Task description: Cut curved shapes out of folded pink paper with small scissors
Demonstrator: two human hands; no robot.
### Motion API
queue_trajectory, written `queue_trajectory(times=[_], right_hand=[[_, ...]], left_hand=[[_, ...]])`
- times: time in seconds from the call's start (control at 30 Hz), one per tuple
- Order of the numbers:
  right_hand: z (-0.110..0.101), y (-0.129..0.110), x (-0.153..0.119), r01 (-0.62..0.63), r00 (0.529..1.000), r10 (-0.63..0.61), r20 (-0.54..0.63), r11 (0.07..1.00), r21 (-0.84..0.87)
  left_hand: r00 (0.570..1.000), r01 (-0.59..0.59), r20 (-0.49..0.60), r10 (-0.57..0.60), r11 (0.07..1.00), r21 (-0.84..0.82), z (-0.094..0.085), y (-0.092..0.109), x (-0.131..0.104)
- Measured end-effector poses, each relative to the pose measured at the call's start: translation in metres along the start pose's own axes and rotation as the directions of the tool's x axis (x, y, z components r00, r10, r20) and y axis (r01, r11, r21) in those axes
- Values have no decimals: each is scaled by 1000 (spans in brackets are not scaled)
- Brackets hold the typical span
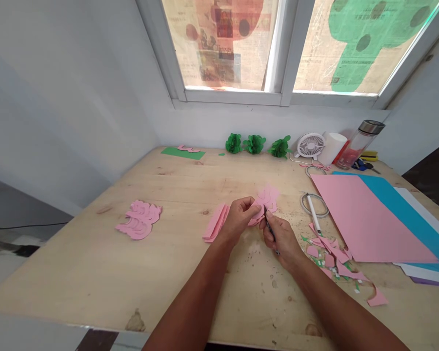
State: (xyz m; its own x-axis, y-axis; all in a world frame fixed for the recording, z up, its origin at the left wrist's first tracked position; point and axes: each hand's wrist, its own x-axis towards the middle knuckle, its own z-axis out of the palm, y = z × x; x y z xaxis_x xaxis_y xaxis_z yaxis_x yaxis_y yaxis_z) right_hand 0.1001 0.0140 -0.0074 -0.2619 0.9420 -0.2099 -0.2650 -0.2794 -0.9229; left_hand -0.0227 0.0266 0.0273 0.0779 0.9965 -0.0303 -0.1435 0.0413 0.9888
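Note:
My left hand [241,213] pinches a folded piece of pink paper [267,199] with curved lines on it, over the middle of the wooden table. In my right hand [281,236] is a dark, slim tool [270,228], its tip against the pink paper; it looks like small scissors or a cutter, too small to tell. Just left of my left hand lies a strip of folded pink paper [215,224]. Farther left is a pile of cut pink scalloped pieces [141,219].
Pink and green scraps [329,258], a white pen [313,213] and stacked coloured sheets [369,214] lie at the right. Along the wall stand green paper shapes [254,144], a small fan [310,145] and a glass bottle [360,145]. A green sheet [175,153] lies back left.

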Motion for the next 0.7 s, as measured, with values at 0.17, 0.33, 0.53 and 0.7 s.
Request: queue_trajectory(times=[0.17,0.33,0.53,0.7], right_hand=[[0,0,0,-3,1000,3,-3,1000,2],[0,-1,0,-4,1000,4,-2,1000,-17],[-1,0,1,-13,1000,13,-4,999,-32],[0,-1,1,-1,1000,0,-9,999,-39]], left_hand=[[1000,-11,6,11,1000,3,0,0,0],[1000,-21,6,20,1000,12,-1,-1,1],[999,-32,15,31,999,4,-2,-2,1],[999,-36,3,36,999,14,-4,-6,3]])
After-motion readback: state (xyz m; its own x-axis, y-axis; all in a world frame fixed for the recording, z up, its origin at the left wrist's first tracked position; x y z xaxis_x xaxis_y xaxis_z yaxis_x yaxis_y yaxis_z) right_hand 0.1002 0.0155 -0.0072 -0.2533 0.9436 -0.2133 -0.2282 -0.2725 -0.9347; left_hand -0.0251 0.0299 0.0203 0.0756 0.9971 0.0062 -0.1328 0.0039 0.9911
